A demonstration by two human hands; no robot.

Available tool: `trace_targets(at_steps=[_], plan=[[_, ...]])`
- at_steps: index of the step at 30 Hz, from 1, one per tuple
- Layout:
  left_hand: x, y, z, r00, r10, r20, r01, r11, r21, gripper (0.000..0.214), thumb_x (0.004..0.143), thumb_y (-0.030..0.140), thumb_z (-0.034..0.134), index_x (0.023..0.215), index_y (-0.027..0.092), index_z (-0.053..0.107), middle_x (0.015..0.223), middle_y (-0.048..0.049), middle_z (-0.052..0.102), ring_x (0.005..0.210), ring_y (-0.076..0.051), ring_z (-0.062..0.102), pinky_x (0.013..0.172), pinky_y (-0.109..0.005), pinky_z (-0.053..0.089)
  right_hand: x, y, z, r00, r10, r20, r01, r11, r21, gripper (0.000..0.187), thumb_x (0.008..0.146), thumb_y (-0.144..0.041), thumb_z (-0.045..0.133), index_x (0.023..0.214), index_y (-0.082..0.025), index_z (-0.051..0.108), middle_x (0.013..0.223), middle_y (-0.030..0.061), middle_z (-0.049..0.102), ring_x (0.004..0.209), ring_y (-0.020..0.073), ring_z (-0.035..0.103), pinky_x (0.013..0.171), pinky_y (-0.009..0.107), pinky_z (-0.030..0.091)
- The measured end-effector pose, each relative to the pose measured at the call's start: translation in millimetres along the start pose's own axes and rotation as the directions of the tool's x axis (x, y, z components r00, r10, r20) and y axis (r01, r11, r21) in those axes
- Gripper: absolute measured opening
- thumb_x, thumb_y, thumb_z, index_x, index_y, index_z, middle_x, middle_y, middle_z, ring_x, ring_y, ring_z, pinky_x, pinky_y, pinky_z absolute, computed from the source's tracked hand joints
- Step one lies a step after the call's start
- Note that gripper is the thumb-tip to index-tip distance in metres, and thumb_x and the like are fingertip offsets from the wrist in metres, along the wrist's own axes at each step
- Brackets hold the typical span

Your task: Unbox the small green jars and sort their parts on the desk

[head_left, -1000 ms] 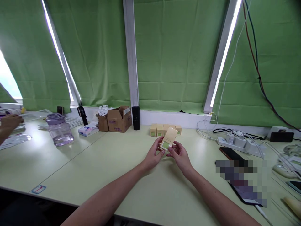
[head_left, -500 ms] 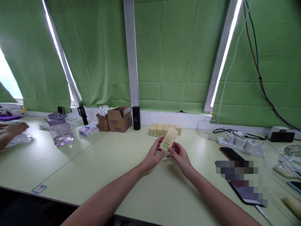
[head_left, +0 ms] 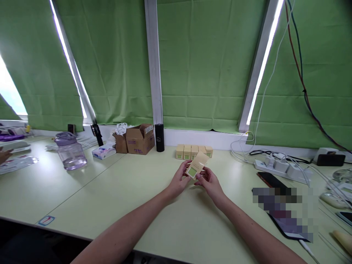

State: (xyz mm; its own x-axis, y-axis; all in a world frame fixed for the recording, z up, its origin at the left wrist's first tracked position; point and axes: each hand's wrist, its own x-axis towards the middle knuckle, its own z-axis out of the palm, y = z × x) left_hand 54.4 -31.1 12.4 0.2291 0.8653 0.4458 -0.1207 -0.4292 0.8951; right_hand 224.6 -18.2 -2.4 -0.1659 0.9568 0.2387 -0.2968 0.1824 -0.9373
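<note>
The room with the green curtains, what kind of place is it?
Probably a shared workroom or office, though I can't be sure. A long pale table runs beside the green curtains, a power strip holds several plugs, and another person's hand shows at the left edge.

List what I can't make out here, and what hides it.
All in the head view:
Small box between left hand and right hand: its back faces away from the camera, and its print is too small to read.
Row of boxes: partly covered by the held box toward its right end.
Phone on the right: pixelation hides the screen.
Another person's hand: cut off by the left edge.
</note>
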Motion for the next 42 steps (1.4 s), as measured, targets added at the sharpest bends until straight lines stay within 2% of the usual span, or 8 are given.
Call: trace_targets(at_steps=[8, 15, 18, 20, 23, 28, 34, 42], plan=[[-1.9, 0.5, 0.4, 0.999, -0.041, 0.010, 0.041, 0.999, -0.005, 0.058, 0.088, 0.025, 0.066, 0.142, 0.028, 0.047, 0.136, -0.0108, 0.061, 0.124, -0.028, 0.060, 0.101, -0.041, 0.048, -0.1, -1.1, 0.8, 0.999, 0.043, -0.026, -0.042, 0.999, 0.022, 0.067, 0.068, -0.050, 0.089, 0.119, -0.022, 0.056, 0.094, 0.0039, 0.072, 0.089, 0.0237, 0.073, 0.075, 0.040, 0.065], [-0.9, -2.7, -0.2, 1.000, -0.020, 0.016, 0.019, 0.998, 0.052, 0.070, 0.075, 0.009, 0.063, 0.141, 0.026, 0.045, 0.135, -0.0110, 0.062, 0.120, -0.028, 0.061, 0.092, -0.036, 0.051, 1.6, 0.5, -1.8, 0.993, 0.111, -0.033, -0.106, 0.987, 0.123, 0.065, 0.070, -0.052, 0.090, 0.116, -0.020, 0.058, 0.083, 0.0017, 0.072, 0.079, 0.0217, 0.073, 0.077, 0.040, 0.065], [-2.1, 2.0, 2.2, 1.000, -0.022, -0.014, 0.024, 0.994, 0.107, 0.068, 0.080, 0.011, 0.061, 0.144, 0.025, 0.042, 0.134, -0.0114, 0.063, 0.117, -0.026, 0.063, 0.091, -0.036, 0.052, 2.2, 1.2, -2.1, 0.994, 0.108, -0.028, -0.102, 0.980, 0.170, 0.064, 0.069, -0.052, 0.091, 0.115, -0.020, 0.059, 0.085, 0.0027, 0.073, 0.079, 0.0211, 0.073, 0.075, 0.039, 0.065], [-3.1, 4.9, 3.5, 0.999, 0.010, -0.048, 0.000, 0.977, 0.214, 0.063, 0.083, 0.014, 0.063, 0.142, 0.025, 0.044, 0.134, -0.0113, 0.063, 0.116, -0.026, 0.063, 0.093, -0.037, 0.051, 2.8, 1.2, -2.5, 0.994, 0.100, -0.031, -0.092, 0.977, 0.193, 0.064, 0.069, -0.051, 0.091, 0.115, -0.020, 0.060, 0.088, 0.0036, 0.074, 0.079, 0.0214, 0.073, 0.073, 0.039, 0.065], [-3.4, 5.6, 3.3, 0.990, 0.072, -0.120, -0.019, 0.919, 0.394, 0.054, 0.083, 0.020, 0.069, 0.134, 0.024, 0.050, 0.132, -0.0103, 0.064, 0.113, -0.025, 0.062, 0.095, -0.038, 0.049, 3.6, 0.3, -3.5, 0.995, 0.093, -0.046, -0.082, 0.976, 0.202, 0.063, 0.068, -0.049, 0.092, 0.115, -0.020, 0.061, 0.089, 0.0038, 0.074, 0.080, 0.0213, 0.073, 0.072, 0.038, 0.065], [-2.1, 2.1, 1.2, 0.978, 0.123, -0.171, -0.016, 0.851, 0.525, 0.037, 0.087, 0.023, 0.066, 0.122, 0.022, 0.056, 0.123, -0.0089, 0.067, 0.105, -0.023, 0.063, 0.091, -0.038, 0.049, 2.6, -2.5, -4.1, 0.995, 0.091, -0.047, -0.080, 0.977, 0.196, 0.061, 0.069, -0.048, 0.092, 0.114, -0.020, 0.062, 0.090, 0.0042, 0.074, 0.083, 0.0208, 0.072, 0.071, 0.035, 0.065], [-2.2, 2.7, -0.2, 0.983, 0.159, -0.093, -0.074, 0.806, 0.587, 0.030, 0.095, 0.026, 0.057, 0.124, 0.022, 0.059, 0.121, -0.0095, 0.069, 0.106, -0.024, 0.064, 0.090, -0.038, 0.051, 2.3, -4.6, -4.1, 0.999, 0.050, -0.018, -0.046, 0.982, 0.184, 0.051, 0.072, -0.049, 0.089, 0.107, -0.019, 0.068, 0.097, 0.0060, 0.074, 0.090, 0.0223, 0.070, 0.070, 0.033, 0.063], [-2.0, -2.7, -4.2, 0.980, 0.154, -0.124, -0.062, 0.835, 0.547, 0.028, 0.100, 0.026, 0.047, 0.124, 0.021, 0.058, 0.124, -0.0118, 0.070, 0.109, -0.024, 0.068, 0.089, -0.037, 0.054, 4.2, -2.6, -4.3, 0.998, 0.052, -0.026, -0.046, 0.982, 0.182, 0.053, 0.071, -0.052, 0.089, 0.108, -0.021, 0.067, 0.106, 0.0079, 0.072, 0.093, 0.0229, 0.067, 0.064, 0.030, 0.061]])
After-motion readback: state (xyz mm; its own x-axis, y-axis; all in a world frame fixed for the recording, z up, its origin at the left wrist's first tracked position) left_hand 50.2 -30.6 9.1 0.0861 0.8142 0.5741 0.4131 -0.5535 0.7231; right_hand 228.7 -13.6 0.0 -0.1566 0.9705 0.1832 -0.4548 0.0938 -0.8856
